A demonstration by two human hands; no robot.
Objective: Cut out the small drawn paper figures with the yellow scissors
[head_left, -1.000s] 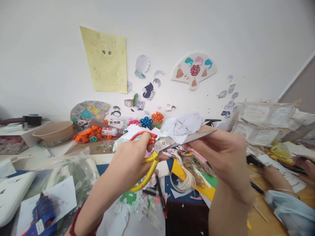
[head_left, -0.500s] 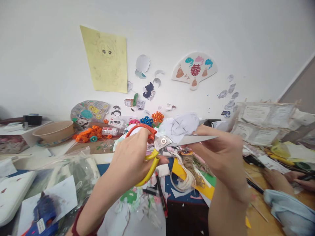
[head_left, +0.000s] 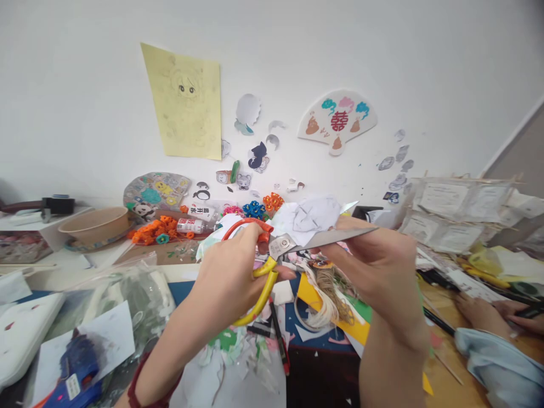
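Note:
My left hand [head_left: 233, 269] is closed round the handles of a pair of scissors [head_left: 284, 245], one handle orange and the other yellow. The blades point right and lie along the lower edge of a white paper [head_left: 306, 216] with a pencil drawing on it. That paper is pinched at its right side by my right hand [head_left: 374, 272], whose fingertips are partly behind the blades and the paper. Below the hands lie a coil of white cord [head_left: 329, 303] and paper scraps [head_left: 244, 351].
A blue glue gun [head_left: 80, 362] rests on paper at the lower left. Orange pipe-cleaner flowers [head_left: 157, 231] and a brown basin [head_left: 93, 225] stand behind. At right, a co-worker's hands [head_left: 480, 311] are near a wooden-framed paper model [head_left: 457, 209]. Paper cutouts hang on the wall.
The scissor blades have tilted slightly, and the paper has shifted a little to the left with my right hand. Both hands keep their hold.

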